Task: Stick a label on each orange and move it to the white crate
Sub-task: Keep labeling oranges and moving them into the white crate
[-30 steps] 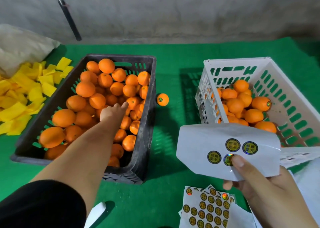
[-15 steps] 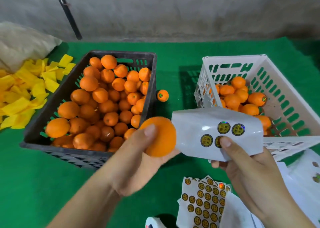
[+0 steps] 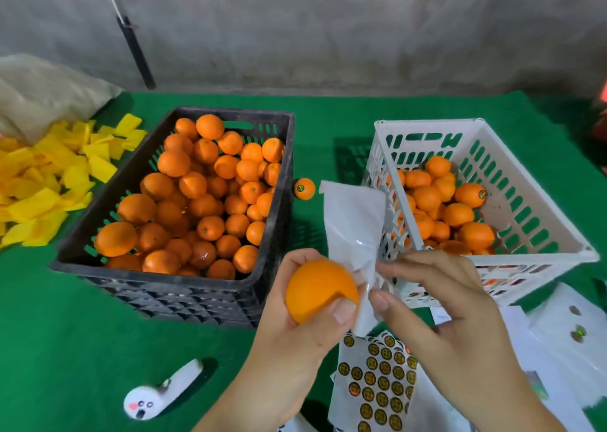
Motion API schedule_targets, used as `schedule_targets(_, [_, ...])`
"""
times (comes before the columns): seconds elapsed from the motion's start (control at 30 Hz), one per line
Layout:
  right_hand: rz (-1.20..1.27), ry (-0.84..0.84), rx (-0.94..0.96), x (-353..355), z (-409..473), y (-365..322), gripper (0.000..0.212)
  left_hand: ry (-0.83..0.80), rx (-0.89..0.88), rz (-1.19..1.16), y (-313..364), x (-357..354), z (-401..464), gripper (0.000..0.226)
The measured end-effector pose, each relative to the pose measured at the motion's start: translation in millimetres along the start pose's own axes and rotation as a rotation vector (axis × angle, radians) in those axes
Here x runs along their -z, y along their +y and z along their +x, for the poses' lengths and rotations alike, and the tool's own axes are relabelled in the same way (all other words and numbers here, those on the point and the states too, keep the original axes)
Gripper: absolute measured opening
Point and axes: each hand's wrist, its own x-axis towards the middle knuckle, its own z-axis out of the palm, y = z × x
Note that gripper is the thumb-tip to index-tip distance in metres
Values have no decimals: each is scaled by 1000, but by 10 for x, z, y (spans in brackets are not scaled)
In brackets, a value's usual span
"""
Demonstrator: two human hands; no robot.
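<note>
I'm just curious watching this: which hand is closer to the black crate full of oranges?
Left. The left hand, gripping an orange, is beside the black crate's near corner; the right hand is nearer the white crate.

A rough grey concrete wall runs across the back of the scene, mottled and unpainted, meeting a work surface covered in bright green felt-like cloth. A thin dark rod leans against the wall at left — its upper end pale and narrow. Beside it sits a slumped beige sack. Light falls evenly from above, casting soft shadows on the cloth.
</note>
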Motion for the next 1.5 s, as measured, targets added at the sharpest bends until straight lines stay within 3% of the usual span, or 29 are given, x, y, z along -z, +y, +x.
schedule_targets(0.13, [32, -89, 12, 88, -37, -87, 26, -52, -66, 165, -3, 9, -49, 66])
schedule_targets(0.23, [70, -114, 24, 112, -55, -118, 4, -72, -81, 242, -6, -18, -98, 72])
schedule_targets(0.43, [747, -367, -377, 212, -139, -58, 45, -150, -65, 301, 61, -42, -131, 64])
schedule_targets(0.53, [966, -199, -585, 196, -144, -22, 51, -183, -51, 303, 34, -27, -148, 66])
schedule_targets(0.6, [852, 34, -606, 224, -130, -28, 40, -167, -43, 348, 11, -19, -168, 71])
schedule_targets(0.7, [497, 244, -331, 333, -109, -150, 32, -155, -57, 494, -13, -22, -182, 73])
schedule_targets(0.8, [234, 208, 31, 353, -134, -331, 10, -207, -19, 536, -50, -58, -181, 67])
schedule_targets(0.9, [-32, -13, 278, 263, -121, -353, 10, -269, 7, 463, -78, -82, -155, 59])
schedule_targets(1.03, [-83, -233, 270, 326, -85, -262, 21, -373, 57, 436, -54, -38, -139, 61])
schedule_targets(1.17, [-124, -459, 305, 484, -100, -172, 43, -402, 140, 264, -108, 10, -152, 58])
schedule_targets(1.3, [-434, -352, 385, 344, -163, -88, 73, -392, 269, -64, -214, 17, -12, 44])
schedule_targets(1.4, [-309, -235, 340, 226, -197, -74, 72, -161, 439, -176, -250, 13, 202, 51])
schedule_targets(1.5, [-39, -197, 183, 202, -181, -72, 72, -168, 349, -191, -256, 20, 185, 61])
